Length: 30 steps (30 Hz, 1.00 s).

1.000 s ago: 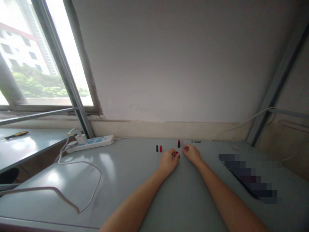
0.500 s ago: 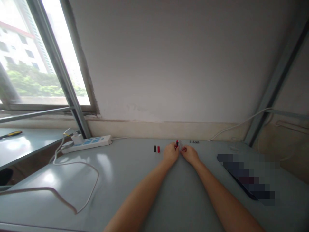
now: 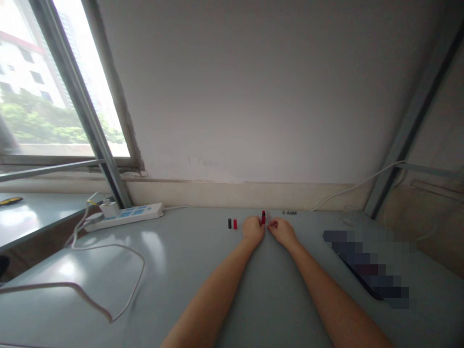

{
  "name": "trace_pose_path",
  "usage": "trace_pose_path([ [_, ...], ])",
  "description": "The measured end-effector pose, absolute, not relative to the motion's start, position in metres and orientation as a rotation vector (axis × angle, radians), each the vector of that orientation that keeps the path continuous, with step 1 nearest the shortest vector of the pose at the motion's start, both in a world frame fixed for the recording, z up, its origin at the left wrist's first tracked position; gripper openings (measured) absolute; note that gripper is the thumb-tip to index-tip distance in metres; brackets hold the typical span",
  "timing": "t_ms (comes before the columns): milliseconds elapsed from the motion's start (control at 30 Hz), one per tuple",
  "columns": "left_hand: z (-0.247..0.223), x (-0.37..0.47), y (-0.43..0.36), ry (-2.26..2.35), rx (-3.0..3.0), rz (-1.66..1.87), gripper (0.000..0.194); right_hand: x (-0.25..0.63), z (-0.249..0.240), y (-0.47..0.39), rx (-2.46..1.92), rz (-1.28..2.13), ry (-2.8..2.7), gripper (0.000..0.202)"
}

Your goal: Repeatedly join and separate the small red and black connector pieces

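At the far side of the grey table, my left hand point(image 3: 253, 230) is closed, with its fingertips against a small red and black cylinder point(image 3: 263, 217). Just to the right, my right hand point(image 3: 282, 231) makes a pinch beside a clear, thin piece point(image 3: 268, 218); what lies between those fingers is too small to tell. To the left of my left hand stand a small black cylinder point(image 3: 229, 224) and a small red cylinder point(image 3: 235, 224), side by side. Several tiny dark metal parts point(image 3: 291, 212) lie in a row behind my right hand.
A white power strip point(image 3: 126, 216) with a plugged-in adapter sits at the back left, its cable point(image 3: 108, 245) looping over the table. A blurred dark flat object point(image 3: 362, 266) lies on the right, near a clear container point(image 3: 350, 216). The wall point(image 3: 232, 193) borders the far edge.
The view has shifted slightly, moving the scene a little left. More of the red and black cylinder shows beside my left fingers. My right hand keeps its pinch close by.
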State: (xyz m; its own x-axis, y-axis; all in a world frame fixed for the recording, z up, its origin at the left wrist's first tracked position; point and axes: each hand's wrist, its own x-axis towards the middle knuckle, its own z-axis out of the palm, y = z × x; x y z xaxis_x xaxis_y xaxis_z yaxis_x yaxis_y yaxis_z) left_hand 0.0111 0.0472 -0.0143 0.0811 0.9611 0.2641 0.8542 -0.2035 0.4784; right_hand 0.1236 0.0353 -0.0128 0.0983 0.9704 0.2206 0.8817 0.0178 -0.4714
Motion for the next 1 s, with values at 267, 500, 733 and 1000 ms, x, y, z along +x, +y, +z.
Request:
trace_pose_path([
  [267,-0.013,0.011,0.043,1.862,2.198,0.748,0.021,0.123,-0.015,0.036,-1.902,0.238,-1.792,0.015],
  [500,-0.007,0.012,0.035,1.882,2.232,0.679,0.024,0.124,-0.015,0.038,-1.885,0.240,-1.787,0.016],
  [733,0.008,-0.003,0.004,1.836,2.372,0.418,0.032,0.124,-0.014,0.037,-1.873,0.252,-1.797,0.015],
  [1000,0.014,-0.036,-0.020,2.021,2.318,0.357,0.061,0.123,-0.014,0.036,-1.896,0.244,-1.775,0.016],
])
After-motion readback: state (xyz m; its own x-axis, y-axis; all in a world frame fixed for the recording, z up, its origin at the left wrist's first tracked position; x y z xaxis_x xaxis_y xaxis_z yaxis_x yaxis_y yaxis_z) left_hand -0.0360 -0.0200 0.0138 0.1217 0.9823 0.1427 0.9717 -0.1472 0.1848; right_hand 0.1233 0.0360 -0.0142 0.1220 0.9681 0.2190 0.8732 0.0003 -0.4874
